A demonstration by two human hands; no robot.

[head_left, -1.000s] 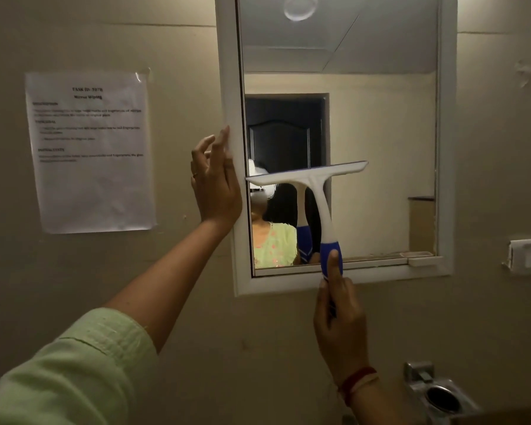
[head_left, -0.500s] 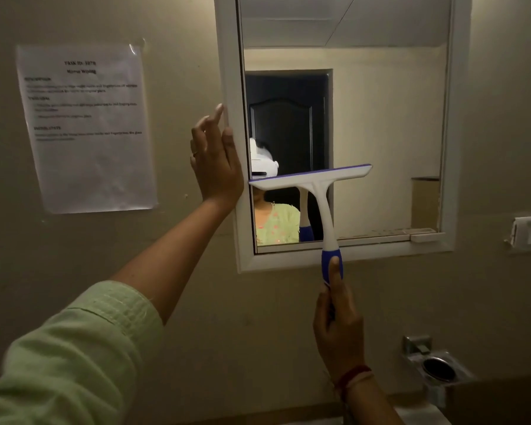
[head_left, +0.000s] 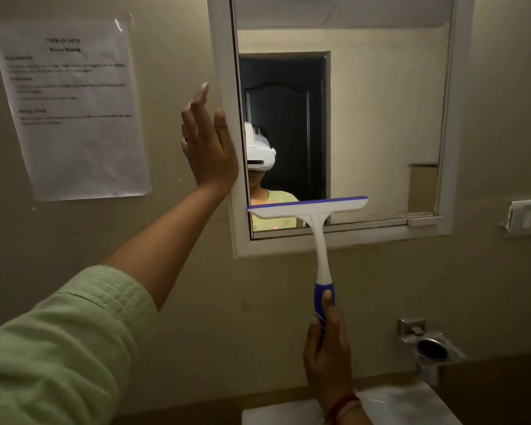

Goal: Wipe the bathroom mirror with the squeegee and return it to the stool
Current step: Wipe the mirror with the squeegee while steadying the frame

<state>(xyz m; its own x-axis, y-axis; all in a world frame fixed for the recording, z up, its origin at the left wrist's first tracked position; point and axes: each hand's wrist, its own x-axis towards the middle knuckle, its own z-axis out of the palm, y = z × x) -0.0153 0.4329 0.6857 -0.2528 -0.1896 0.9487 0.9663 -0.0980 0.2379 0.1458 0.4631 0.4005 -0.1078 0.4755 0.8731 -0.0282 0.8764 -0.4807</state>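
I have the squeegee (head_left: 314, 216) in the right hand (head_left: 327, 357), fingers wrapped tight on its blue grip; the blade sits low on the mirror (head_left: 365, 124), near the bottom frame, left half. Left hand (head_left: 209, 148) is flat and open, braced on the mirror's left frame — holding nothing. My read: mid-wipe, right half possibly still to do; the return is not yet begun, the stool out of view. Around: taped instruction sheet (head_left: 71, 108), switch plate (head_left: 529, 214), metal soap holder (head_left: 428, 348), basin edge (head_left: 405, 403) below — nothing blocks the glass.

mirror (head_left: 380, 118) top cut off | paper notice (head_left: 74, 108) text blurred | sink (head_left: 411, 403) mostly cut off
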